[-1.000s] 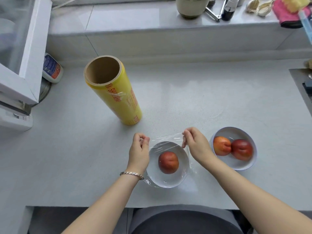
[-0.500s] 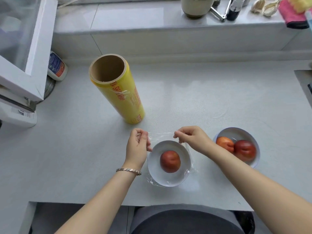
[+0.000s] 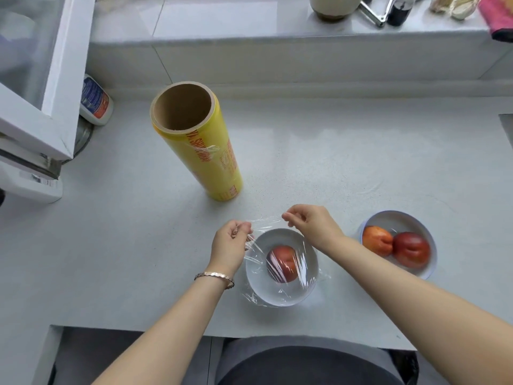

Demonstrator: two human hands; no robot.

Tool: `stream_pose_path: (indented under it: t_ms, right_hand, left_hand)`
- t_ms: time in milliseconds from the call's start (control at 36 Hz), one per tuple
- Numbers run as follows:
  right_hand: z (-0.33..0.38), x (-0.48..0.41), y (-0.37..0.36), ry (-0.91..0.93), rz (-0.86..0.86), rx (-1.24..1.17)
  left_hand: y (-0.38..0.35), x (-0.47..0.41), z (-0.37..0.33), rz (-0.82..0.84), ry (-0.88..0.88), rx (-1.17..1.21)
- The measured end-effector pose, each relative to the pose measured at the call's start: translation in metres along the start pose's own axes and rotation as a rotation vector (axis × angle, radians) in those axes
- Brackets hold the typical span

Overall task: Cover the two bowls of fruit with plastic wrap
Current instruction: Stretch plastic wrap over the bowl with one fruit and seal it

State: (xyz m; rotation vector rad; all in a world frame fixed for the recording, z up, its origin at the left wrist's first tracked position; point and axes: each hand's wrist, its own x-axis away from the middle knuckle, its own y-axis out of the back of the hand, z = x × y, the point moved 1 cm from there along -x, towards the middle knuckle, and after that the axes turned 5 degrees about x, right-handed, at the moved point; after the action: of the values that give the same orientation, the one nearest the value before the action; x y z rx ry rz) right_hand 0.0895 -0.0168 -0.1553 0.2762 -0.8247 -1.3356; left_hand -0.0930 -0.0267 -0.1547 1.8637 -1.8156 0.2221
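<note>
Because the wrap point(image 3: 266, 219) is featherlight, limp and clingy, I judge its edges the safest hold: left grip point(image 3: 228, 245) and right grip point(image 3: 313, 226) each pinch the far edge, the sheet draped over the near bowl point(image 3: 280, 294).

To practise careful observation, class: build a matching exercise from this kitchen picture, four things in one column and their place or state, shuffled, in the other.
Column A
1 yellow roll
2 left bowl
3 right bowl
4 bracelet

Column B
a holds two fruits
b on a wrist
c stands upright on the counter
d film draped over it

Pairs: 1-c, 2-d, 3-a, 4-b
</note>
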Motion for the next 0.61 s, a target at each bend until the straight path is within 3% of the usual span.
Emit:
stream_pose_path:
  t_ms: [361,472,611]
  right_hand:
    - [0.001,-0.009,-0.022,-0.134,-0.175,-0.052]
    - [-0.004,-0.013,-0.020,-0.241,-0.087,-0.136]
    - [-0.019,-0.009,-0.014,-0.458,0.068,-0.289]
  left_hand:
    - [-0.026,0.004,0.014,-0.277,0.018,0.111]
    - [-0.028,-0.003,0.019,-0.377,0.107,0.095]
    - [-0.023,-0.006,0.025,-0.328,0.314,0.163]
